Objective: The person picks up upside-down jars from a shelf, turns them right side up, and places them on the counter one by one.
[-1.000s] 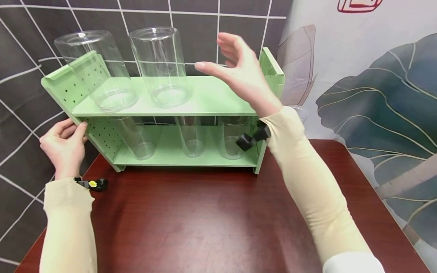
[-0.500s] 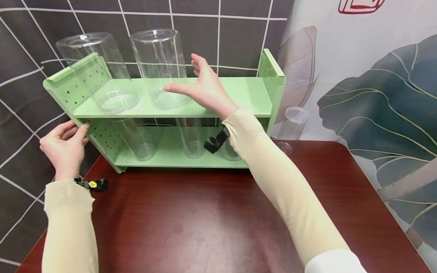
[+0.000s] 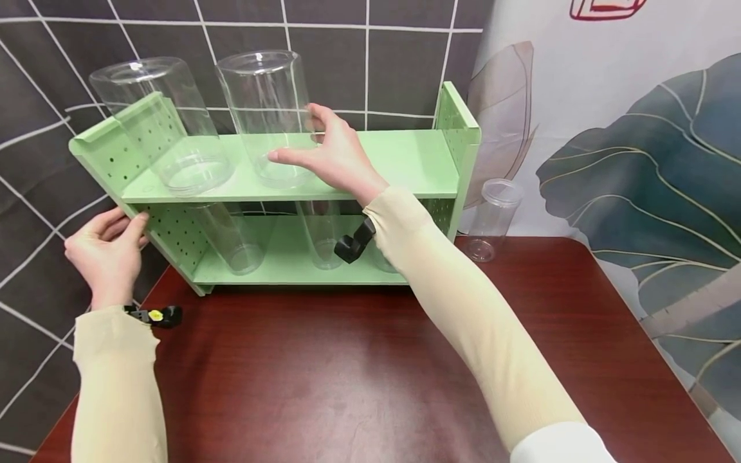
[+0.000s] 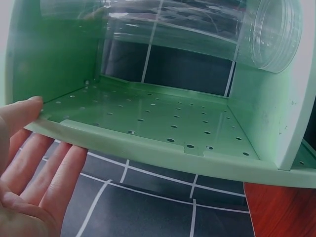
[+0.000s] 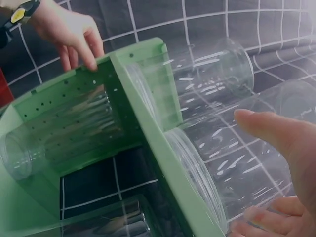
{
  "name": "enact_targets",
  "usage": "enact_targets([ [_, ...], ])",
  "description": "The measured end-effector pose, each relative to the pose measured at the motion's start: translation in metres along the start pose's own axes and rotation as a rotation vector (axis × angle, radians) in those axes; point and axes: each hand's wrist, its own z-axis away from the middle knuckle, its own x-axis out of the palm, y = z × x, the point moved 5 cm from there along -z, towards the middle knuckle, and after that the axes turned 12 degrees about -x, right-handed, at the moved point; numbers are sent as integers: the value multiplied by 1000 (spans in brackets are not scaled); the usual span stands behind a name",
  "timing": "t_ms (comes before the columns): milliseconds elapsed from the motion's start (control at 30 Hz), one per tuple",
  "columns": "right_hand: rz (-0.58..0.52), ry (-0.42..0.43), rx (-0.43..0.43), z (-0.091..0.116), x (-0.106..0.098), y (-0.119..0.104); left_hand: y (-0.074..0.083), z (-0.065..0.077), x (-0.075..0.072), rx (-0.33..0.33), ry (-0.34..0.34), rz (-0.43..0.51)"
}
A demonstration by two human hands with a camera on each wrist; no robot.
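Note:
A two-tier green shelf rack (image 3: 393,164) stands on a table. My left hand (image 3: 107,257) grips the edge of its left side panel (image 4: 148,123), thumb on one face and fingers beneath in the left wrist view. On the upper shelf are two large clear cylindrical jars. My right hand (image 3: 341,157) is at the right side of the inner jar (image 3: 263,96), its thumb in front and its fingertips partly behind the clear wall. The right wrist view shows this jar (image 5: 237,153) between spread thumb and fingers; firm contact cannot be made out. The outer jar (image 3: 179,122) stands to the left.
Narrower clear jars stand on the lower shelf, among them a left one (image 3: 240,247) and a middle one (image 3: 324,247); a third is mostly hidden by my right arm. A clear jar (image 3: 492,218) is on the red-brown table (image 3: 324,373), right of the rack. Tiled cloth hangs behind.
My right hand has moved left and down from above the upper shelf's right part to the inner jar. My left hand has kept its grip on the side panel. The jars have not moved.

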Motion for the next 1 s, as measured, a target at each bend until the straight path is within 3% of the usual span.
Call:
enact_targets([
  [500,-95,27,-28,27,-21,3,-1,0,0,10,3,0],
  [733,-184,31,-137,51,-32,-7,-1,0,-1,14,3,3],
  [1000,-209,62,-227,82,-38,-10,-2,1,-1,0,3,-4],
])
